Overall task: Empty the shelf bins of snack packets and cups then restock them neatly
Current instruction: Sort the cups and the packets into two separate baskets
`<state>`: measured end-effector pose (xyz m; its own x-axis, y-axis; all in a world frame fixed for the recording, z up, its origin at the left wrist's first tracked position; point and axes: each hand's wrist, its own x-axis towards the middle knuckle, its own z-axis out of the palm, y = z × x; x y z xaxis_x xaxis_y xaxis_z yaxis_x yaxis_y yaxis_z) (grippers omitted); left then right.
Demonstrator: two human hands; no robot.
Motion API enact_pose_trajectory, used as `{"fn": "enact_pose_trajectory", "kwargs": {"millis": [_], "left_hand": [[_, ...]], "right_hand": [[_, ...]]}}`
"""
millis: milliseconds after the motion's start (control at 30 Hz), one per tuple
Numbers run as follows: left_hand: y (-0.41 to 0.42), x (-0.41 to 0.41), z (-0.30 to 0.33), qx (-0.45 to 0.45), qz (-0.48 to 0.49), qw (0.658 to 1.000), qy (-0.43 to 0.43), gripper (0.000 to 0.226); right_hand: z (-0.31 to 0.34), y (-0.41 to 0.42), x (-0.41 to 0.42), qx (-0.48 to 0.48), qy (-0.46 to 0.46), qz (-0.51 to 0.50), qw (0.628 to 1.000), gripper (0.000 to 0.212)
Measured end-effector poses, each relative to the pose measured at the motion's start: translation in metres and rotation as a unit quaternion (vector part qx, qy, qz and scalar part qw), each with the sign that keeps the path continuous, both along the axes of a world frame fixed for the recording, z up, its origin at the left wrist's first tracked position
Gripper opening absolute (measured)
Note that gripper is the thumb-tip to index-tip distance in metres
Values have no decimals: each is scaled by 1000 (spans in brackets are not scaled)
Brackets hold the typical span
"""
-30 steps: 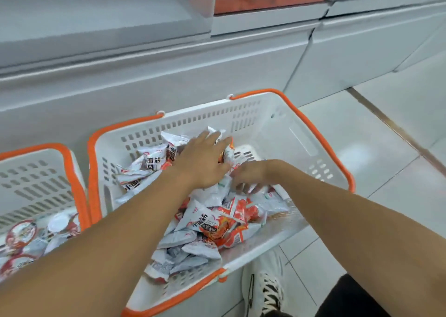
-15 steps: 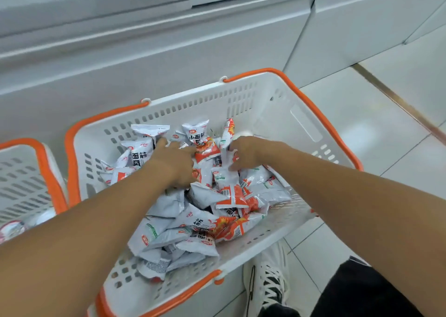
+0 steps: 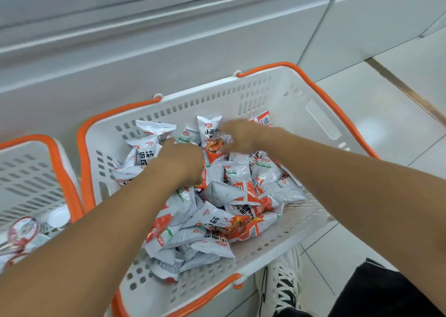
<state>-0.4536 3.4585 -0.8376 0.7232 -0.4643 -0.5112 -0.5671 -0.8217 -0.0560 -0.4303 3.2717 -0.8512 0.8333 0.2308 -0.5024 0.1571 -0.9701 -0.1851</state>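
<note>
Under and around both hands, a heap of white-and-orange snack packets (image 3: pixel 217 210) inside a white basket with an orange rim (image 3: pixel 284 92). Left hand (image 3: pixel 179 158) knuckles up, fingers curled down into the packets, grip itself hidden, cannot tell what is held. Right hand (image 3: pixel 241 135) blurred, just beyond and to the right of the left, fingers bent onto an upright packet (image 3: pixel 208 128) standing between the two hands; pinching or only touching, cannot tell. Most packets nearer than the hands, toward the basket's near wall; a few to the left of the left hand. Far left of the left forearm, a second basket (image 3: pixel 36 171) holding sealed cups (image 3: pixel 23 227). Below the right forearm, a white sneaker (image 3: pixel 281 290) on pale floor tiles (image 3: pixel 386 128)
</note>
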Motion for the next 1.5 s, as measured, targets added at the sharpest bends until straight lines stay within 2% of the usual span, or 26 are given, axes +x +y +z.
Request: {"fn": "enact_pose_trajectory", "kwargs": {"millis": [33,133,233,333,433,500,567,633,700,767,800,867,900,967,1033,1067,1133,1167,1233,1300,1433,1500], "left_hand": [[0,-1,-1,8,-5,1000,10,21],[5,0,-6,65,-23,997,44,49],[12,2,-5,66,-20,996,56,59],[16,3,-5,33,-1,999,34,52],[9,0,-6,-74,25,997,-22,44],[-2,2,-10,-138,3,988,-67,52],[-16,5,-14,-173,-35,982,-63,63],[-24,7,-21,-139,-37,990,6,69],[-25,8,-29,-62,-14,995,83,67],[-26,8,-32,-29,-3,992,119,65],[-28,7,-29,-31,0,991,127,64],[-30,5,-17,-25,-14,991,131,58],[-30,4,-13,-23,-32,991,129,54],[-20,2,-9,-34,-53,989,135,47],[-6,-1,-4,-51,-49,985,157,41],[0,-3,-2,-58,-42,983,169,34],[6,-12,7,-42,-39,982,181,10],[5,-17,11,-30,-37,981,186,7],[3,-26,19,-9,-26,980,196,15],[3,-29,23,-20,2,980,196,28],[2,-26,30,-108,129,962,216,86],[-5,-34,30,-94,110,969,198,101]], "right_hand": [[-14,5,-7,-50,30,26,998,55],[-21,-11,-17,-231,-21,53,971,27],[1,-40,-15,-293,65,18,954,8],[9,-48,-10,-235,58,-20,970,20],[-8,-30,-11,-75,36,-78,993,21],[-25,-15,-15,-21,66,-113,991,49],[-33,-2,-21,-1,89,-127,988,64],[-33,5,-23,-5,109,-128,986,83],[-28,6,-25,-72,127,-110,983,100],[-31,-4,-24,-79,162,-159,971,109],[-32,-8,-25,-52,180,-183,965,105],[-33,-19,-26,-32,199,-169,965,83],[-34,-24,-28,-13,208,-177,962,83],[-32,-29,-30,80,233,-257,934,79],[-38,-28,-32,127,203,-296,925,65],[-44,-25,-30,93,179,-278,939,62],[-52,-12,-28,25,140,-227,963,73],[-54,-4,-29,-12,136,-197,971,79],[-54,10,-29,-82,139,-127,979,84],[-53,16,-29,-108,148,-77,980,84],[-18,-3,-29,-69,122,-95,986,74],[11,-21,-27,-38,124,-116,985,63]]}}
